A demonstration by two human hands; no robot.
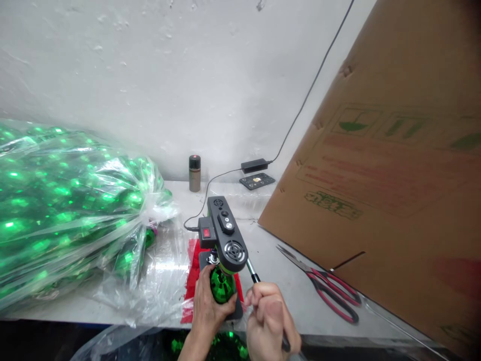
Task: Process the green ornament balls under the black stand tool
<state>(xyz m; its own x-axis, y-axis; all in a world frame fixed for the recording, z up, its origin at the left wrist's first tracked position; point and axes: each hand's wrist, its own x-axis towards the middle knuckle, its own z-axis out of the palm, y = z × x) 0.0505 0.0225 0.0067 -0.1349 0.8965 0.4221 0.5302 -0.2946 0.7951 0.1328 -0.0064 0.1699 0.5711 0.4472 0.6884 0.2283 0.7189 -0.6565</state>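
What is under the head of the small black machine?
A shiny green ball, cupped by the left hand. Ball and hand cover most of the machine's base; a red sheet shows beneath it.

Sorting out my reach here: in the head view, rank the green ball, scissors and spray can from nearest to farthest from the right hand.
From the right hand:
1. green ball, just left.
2. scissors, to the right.
3. spray can, far back left.

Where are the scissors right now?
In the head view the scissors lie on the table, right of the small black machine and of the right hand gripping its lever, close beside the foot of the leaning cardboard sheet.
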